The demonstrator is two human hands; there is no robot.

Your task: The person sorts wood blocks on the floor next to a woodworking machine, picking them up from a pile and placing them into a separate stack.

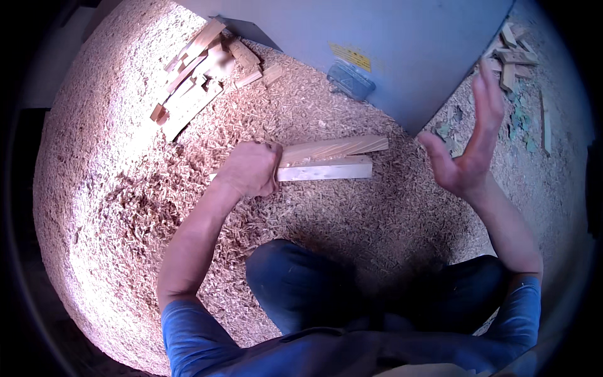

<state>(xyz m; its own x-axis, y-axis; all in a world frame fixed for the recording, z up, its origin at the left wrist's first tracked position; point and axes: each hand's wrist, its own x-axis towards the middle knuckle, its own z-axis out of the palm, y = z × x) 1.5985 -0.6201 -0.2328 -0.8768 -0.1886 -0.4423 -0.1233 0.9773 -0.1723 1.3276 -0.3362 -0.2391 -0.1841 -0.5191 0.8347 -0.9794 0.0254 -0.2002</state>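
Closed around two short wooden strips, my left hand (250,168) is left of the middle, just above the wood shavings. One strip, the upper wooden strip (336,148), shows its grain and angles slightly upward to the right. The lower wooden strip (326,171) has a paler, brightly lit side; the two spread a little apart toward their right ends. My right hand (471,141) is raised on the right, away from the strips, with fingers stretched upward and thumb apart. Nothing lies in it.
Wood shavings (301,217) cover the floor around my bent legs. A pile of wood offcuts (195,75) lies at the far left, and more offcuts (516,58) lie at the far right. A large grey panel (414,56) with a yellow label juts in from the top.
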